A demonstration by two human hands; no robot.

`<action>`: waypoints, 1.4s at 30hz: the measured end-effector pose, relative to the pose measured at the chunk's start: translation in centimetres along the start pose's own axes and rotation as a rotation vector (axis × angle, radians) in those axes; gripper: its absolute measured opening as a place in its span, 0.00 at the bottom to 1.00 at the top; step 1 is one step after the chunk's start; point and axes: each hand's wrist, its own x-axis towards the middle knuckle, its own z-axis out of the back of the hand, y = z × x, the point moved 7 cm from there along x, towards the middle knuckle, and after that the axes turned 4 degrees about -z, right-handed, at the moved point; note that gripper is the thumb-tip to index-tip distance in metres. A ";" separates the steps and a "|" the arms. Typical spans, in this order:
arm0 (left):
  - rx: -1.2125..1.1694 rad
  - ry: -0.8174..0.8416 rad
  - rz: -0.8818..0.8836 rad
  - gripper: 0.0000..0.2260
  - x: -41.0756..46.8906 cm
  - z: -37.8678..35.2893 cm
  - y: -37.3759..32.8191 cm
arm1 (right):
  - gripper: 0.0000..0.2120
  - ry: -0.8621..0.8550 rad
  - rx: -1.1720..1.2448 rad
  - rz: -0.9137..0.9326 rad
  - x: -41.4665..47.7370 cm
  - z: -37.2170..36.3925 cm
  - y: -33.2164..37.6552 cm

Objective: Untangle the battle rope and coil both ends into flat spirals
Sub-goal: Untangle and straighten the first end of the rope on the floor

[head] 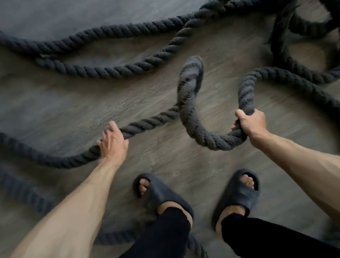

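**Two hands on a big rope**

Two black rubber slippers (162, 193) stand on the grey wood floor (59, 101). The left hand (112, 142) grips the thick, dark grey twisted rope (115, 30) low down. The right hand (251, 124) holds up a bend of it. Farther off, the rope snakes over the floor and lies in tangled loops at the far right.

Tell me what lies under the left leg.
A stretch of the battle rope runs along the wooden floor, passes beneath the left leg and reappears between the legs. The part under the leg is covered, so any knot there cannot be seen.
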 end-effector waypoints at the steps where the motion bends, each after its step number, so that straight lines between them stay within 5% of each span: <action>1: 0.009 -0.029 0.038 0.31 0.4 1.9 0.6 | 0.06 -0.035 -0.045 -0.009 0.2 1.7 -0.5; 4: 0.012 -0.131 0.114 0.23 1.6 8.1 3.1 | 0.13 -0.196 -0.180 -0.090 0.7 7.5 -2.9; 7: -0.039 -0.207 0.155 0.27 2.4 14.2 4.9 | 0.27 -0.352 -0.196 -0.257 -0.2 11.6 -5.2; 13: -0.033 -0.352 0.110 0.24 3.0 24.5 1.8 | 0.36 -0.279 -0.039 -0.438 -3.2 10.7 -3.2; 16: -0.143 -0.302 0.136 0.31 3.8 27.5 -1.0 | 0.28 -0.109 0.251 -0.487 -5.0 7.7 -0.4; 19: -0.146 -0.077 0.082 0.41 4.8 27.5 -5.1 | 0.25 0.077 0.247 -0.429 -6.4 5.5 2.7; 27: -0.327 -0.191 0.033 0.32 2.7 30.0 -9.9 | 0.19 0.269 0.080 -0.179 -11.4 2.1 10.8; 31: -0.585 -0.197 0.172 0.33 1.4 30.2 -12.5 | 0.39 0.708 -0.396 0.110 -18.9 -3.0 12.8; 34: -0.845 -0.183 0.256 0.38 0.4 30.0 -15.9 | 0.55 0.847 -0.359 0.207 -24.8 -8.1 14.1; 36: -0.988 -0.157 0.294 0.38 -0.1 29.7 -17.7 | 0.52 0.774 -0.195 0.263 -26.8 -10.8 15.8; 38: -1.135 -0.126 0.340 0.33 -0.8 29.9 -18.6 | 0.35 0.597 0.001 0.222 -26.9 -11.4 17.1; 42: -1.418 0.109 0.285 0.14 -1.2 29.2 -17.2 | 0.18 0.336 0.024 0.238 -25.3 -10.1 18.1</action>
